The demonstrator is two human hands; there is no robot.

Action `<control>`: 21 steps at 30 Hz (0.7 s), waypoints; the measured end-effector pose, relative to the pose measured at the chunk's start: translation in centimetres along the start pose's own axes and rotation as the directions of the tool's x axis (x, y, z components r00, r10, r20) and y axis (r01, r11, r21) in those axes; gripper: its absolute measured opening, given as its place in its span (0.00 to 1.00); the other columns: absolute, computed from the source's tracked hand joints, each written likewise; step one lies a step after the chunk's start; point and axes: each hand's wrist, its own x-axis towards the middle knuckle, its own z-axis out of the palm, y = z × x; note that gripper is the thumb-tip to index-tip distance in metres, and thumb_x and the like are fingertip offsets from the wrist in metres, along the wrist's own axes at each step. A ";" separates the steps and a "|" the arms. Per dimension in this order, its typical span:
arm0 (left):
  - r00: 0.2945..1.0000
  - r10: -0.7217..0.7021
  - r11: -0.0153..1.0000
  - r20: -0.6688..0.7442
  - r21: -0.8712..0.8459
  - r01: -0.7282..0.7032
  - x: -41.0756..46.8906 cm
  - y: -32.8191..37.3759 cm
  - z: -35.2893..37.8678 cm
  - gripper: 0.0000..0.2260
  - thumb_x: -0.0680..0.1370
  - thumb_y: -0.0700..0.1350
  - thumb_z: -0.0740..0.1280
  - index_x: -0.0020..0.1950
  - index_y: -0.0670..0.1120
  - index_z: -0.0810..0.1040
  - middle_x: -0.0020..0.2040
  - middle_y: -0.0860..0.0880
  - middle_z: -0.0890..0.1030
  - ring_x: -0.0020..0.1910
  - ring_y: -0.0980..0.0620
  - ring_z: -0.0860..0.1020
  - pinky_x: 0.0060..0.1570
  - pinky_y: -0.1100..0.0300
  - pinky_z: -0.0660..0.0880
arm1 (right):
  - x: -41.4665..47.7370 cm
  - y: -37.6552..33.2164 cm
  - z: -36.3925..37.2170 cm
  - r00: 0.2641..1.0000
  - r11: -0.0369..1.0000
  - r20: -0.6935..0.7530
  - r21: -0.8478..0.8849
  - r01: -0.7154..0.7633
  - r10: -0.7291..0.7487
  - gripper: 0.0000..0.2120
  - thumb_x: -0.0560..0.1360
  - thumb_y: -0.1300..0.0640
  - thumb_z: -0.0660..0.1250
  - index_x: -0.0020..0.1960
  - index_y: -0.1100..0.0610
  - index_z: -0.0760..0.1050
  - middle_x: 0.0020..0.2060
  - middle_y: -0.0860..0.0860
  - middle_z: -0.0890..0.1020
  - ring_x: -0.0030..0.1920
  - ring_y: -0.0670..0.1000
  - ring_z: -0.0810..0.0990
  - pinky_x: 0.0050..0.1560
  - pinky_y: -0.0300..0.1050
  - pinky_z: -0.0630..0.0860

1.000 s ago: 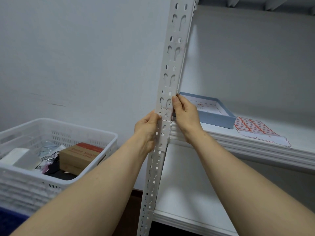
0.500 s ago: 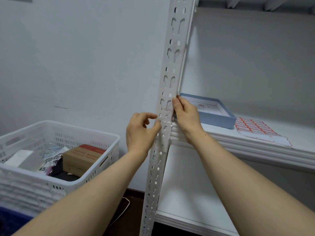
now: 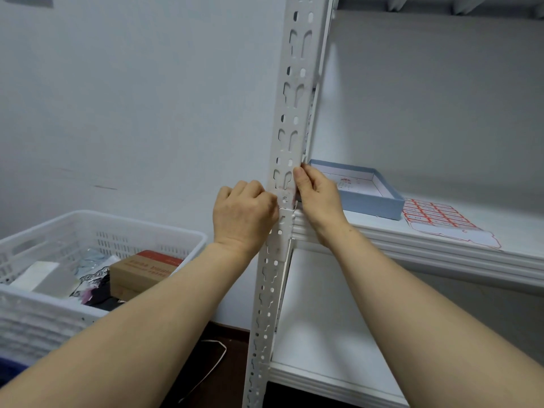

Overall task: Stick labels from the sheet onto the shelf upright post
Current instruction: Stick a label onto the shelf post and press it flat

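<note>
Both hands working at post [image 3: 290,119], level with shelf [image 3: 441,248].
Left hand [image 3: 244,214] curling shut, fingertips touching post edge from 9 o'clock; label not discernible, likely being pressed down.
Right hand [image 3: 319,198] bracing from 3 o'clock, fingers flat, holding nothing visible.
Sheet [image 3: 441,220] lying on shelf near 3 o'clock, within reach for next label.

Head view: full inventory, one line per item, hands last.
shelf upright post: 1, white, slotted, centre
label sheet: 1, red-bordered labels, middle shelf, right of box
box: 1, light blue, open, middle shelf beside post
shelves: 2 shown, white
crate: 1, white plastic, lower left
cardboard carton: 1, brown, red top, inside crate
left hand: curled against post's left edge
right hand: fingers pressing post's right edge
</note>
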 end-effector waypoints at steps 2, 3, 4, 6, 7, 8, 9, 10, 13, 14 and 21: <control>0.998 0.056 0.997 0.004 0.058 -0.056 0.3 -0.1 -0.1 0.06 0.66 0.43 0.69 0.29 0.48 0.79 0.29 0.49 0.76 0.29 0.46 0.75 0.34 0.57 0.61 | -0.1 -0.2 -0.1 1.000 1.000 0.001 0.002 0.000 0.000 0.14 0.80 0.51 0.59 0.60 0.56 0.77 0.52 0.51 0.83 0.55 0.52 0.80 0.61 0.56 0.75; 0.998 0.063 0.996 0.011 0.060 -0.064 0.4 -0.1 -0.2 0.06 0.66 0.43 0.69 0.28 0.48 0.78 0.29 0.49 0.76 0.29 0.46 0.74 0.35 0.57 0.60 | -0.1 -0.3 -0.1 1.000 1.000 -0.001 0.004 0.001 -0.001 0.14 0.80 0.52 0.59 0.60 0.57 0.77 0.52 0.51 0.83 0.54 0.51 0.80 0.61 0.55 0.75; 0.998 0.066 0.996 0.021 0.058 -0.067 0.4 -0.1 -0.2 0.07 0.67 0.43 0.69 0.28 0.48 0.79 0.29 0.49 0.76 0.29 0.46 0.74 0.35 0.57 0.59 | -0.2 -0.4 -0.1 1.000 1.000 -0.004 0.002 0.002 -0.002 0.14 0.80 0.52 0.59 0.60 0.58 0.77 0.51 0.51 0.82 0.53 0.50 0.79 0.60 0.54 0.75; 0.997 0.068 0.996 0.042 0.053 -0.070 0.5 -0.2 -0.2 0.08 0.68 0.44 0.67 0.29 0.48 0.79 0.28 0.50 0.76 0.28 0.46 0.75 0.36 0.57 0.59 | -0.2 -0.6 -0.2 1.000 1.000 -0.006 -0.006 0.007 -0.007 0.14 0.80 0.53 0.59 0.59 0.58 0.76 0.51 0.51 0.82 0.54 0.51 0.79 0.60 0.52 0.75; 0.996 0.069 0.996 0.052 0.051 -0.071 0.6 -0.2 -0.3 0.08 0.68 0.45 0.66 0.29 0.48 0.80 0.28 0.50 0.76 0.28 0.46 0.74 0.36 0.57 0.59 | -0.3 -0.6 -0.2 1.000 1.000 -0.006 -0.007 0.007 -0.007 0.14 0.80 0.53 0.59 0.59 0.58 0.76 0.51 0.51 0.82 0.54 0.51 0.79 0.60 0.52 0.75; 0.996 0.070 0.996 0.057 0.052 -0.073 0.6 -0.2 -0.3 0.09 0.68 0.45 0.65 0.29 0.48 0.80 0.28 0.50 0.76 0.28 0.46 0.74 0.36 0.58 0.59 | -0.3 -0.6 -0.2 1.000 1.000 -0.004 -0.008 0.006 -0.006 0.13 0.80 0.53 0.59 0.59 0.57 0.76 0.51 0.51 0.82 0.54 0.51 0.79 0.60 0.51 0.75; 0.996 0.072 0.996 0.060 0.057 -0.075 0.7 -0.2 -0.2 0.09 0.68 0.45 0.64 0.28 0.48 0.80 0.28 0.50 0.76 0.28 0.46 0.74 0.36 0.58 0.59 | -0.3 -0.7 -0.2 1.000 1.000 -0.004 -0.008 0.003 -0.003 0.13 0.80 0.53 0.59 0.59 0.57 0.77 0.51 0.51 0.82 0.54 0.51 0.79 0.60 0.51 0.75; 0.995 0.069 0.995 0.068 0.064 -0.073 0.7 -0.2 -0.2 0.10 0.68 0.46 0.63 0.28 0.48 0.80 0.28 0.50 0.76 0.28 0.47 0.74 0.36 0.58 0.60 | -0.3 -0.7 -0.2 1.000 1.000 -0.005 -0.010 0.004 -0.004 0.13 0.80 0.53 0.59 0.59 0.56 0.77 0.50 0.51 0.82 0.54 0.52 0.79 0.60 0.51 0.75; 0.994 0.053 0.994 0.098 0.089 -0.062 0.8 -0.1 0.1 0.11 0.67 0.47 0.60 0.28 0.48 0.79 0.27 0.50 0.75 0.28 0.48 0.74 0.33 0.59 0.66 | -0.3 -0.8 -0.2 1.000 1.000 -0.012 -0.013 0.003 -0.004 0.12 0.80 0.53 0.59 0.57 0.56 0.77 0.48 0.51 0.82 0.54 0.54 0.80 0.59 0.53 0.75; 0.993 0.050 0.994 0.110 0.094 -0.060 0.9 -0.1 0.2 0.11 0.67 0.47 0.59 0.28 0.48 0.78 0.27 0.50 0.75 0.27 0.48 0.74 0.32 0.60 0.67 | -0.4 -0.8 -0.2 1.000 1.000 -0.015 -0.018 0.003 -0.003 0.12 0.80 0.53 0.59 0.57 0.56 0.77 0.48 0.51 0.82 0.53 0.54 0.80 0.59 0.54 0.75; 0.993 -0.069 0.998 0.098 0.018 0.068 0.4 -0.7 0.8 0.11 0.67 0.48 0.58 0.31 0.46 0.78 0.29 0.48 0.75 0.27 0.46 0.74 0.35 0.58 0.63 | -0.5 -1.0 -0.2 1.000 1.000 -0.019 -0.027 -0.005 0.004 0.15 0.80 0.53 0.59 0.60 0.59 0.76 0.51 0.52 0.82 0.53 0.51 0.79 0.59 0.51 0.75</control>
